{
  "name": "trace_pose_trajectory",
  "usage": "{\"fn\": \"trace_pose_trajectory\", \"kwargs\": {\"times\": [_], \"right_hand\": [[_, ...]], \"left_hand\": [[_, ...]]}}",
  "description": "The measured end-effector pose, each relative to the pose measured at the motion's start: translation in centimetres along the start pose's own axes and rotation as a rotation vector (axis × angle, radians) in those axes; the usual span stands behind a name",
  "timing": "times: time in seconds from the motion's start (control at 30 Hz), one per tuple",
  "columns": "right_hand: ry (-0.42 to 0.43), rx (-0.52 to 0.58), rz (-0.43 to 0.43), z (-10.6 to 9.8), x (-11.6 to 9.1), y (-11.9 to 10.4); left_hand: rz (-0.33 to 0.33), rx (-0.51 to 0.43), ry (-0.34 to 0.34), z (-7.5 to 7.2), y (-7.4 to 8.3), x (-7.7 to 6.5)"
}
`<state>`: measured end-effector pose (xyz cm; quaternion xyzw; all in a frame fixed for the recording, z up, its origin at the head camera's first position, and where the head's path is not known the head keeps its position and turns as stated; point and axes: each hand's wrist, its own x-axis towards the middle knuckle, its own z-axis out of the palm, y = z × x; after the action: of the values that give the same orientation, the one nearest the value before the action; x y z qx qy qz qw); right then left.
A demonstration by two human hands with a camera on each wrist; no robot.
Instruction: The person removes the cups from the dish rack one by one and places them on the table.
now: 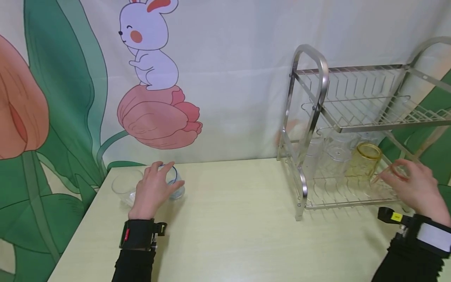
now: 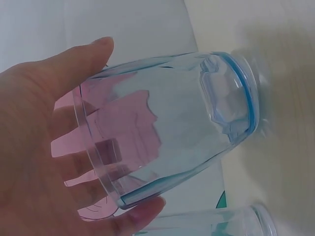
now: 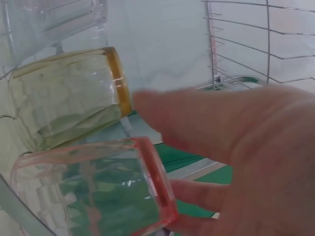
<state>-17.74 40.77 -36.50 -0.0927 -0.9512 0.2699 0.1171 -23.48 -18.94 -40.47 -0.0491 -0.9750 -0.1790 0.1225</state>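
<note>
Left hand (image 1: pixel 151 192) loosely spans a clear blue tumbler (image 2: pixel 182 113), right hand (image 1: pixel 419 186) a clear pink tumbler (image 3: pixel 93 189) — left grasp likely, needing closure.

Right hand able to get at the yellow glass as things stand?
Probably yes: the right hand is at the lower shelf, its thumb near the yellow glass, nothing visible between them. The pink glass close beside might crowd the grip.
</note>
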Motion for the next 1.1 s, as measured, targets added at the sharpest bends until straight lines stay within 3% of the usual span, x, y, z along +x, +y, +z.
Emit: {"fn": "trace_pose_trajectory", "kwargs": {"times": [0.37, 0.73, 1.1], "right_hand": [[0.028, 0.028, 0.078, 0.45, 0.29, 0.38], [0.063, 0.007, 0.128, 0.66, 0.34, 0.69], [0.022, -0.016, 0.158, 0.81, 0.62, 0.98]], "left_hand": [[-0.019, 0.036, 0.047, 0.43, 0.35, 0.03], [-0.087, 0.036, 0.049, 0.41, 0.84, -0.15], [-0.094, 0.065, 0.061, 0.54, 0.97, -0.25]]}}
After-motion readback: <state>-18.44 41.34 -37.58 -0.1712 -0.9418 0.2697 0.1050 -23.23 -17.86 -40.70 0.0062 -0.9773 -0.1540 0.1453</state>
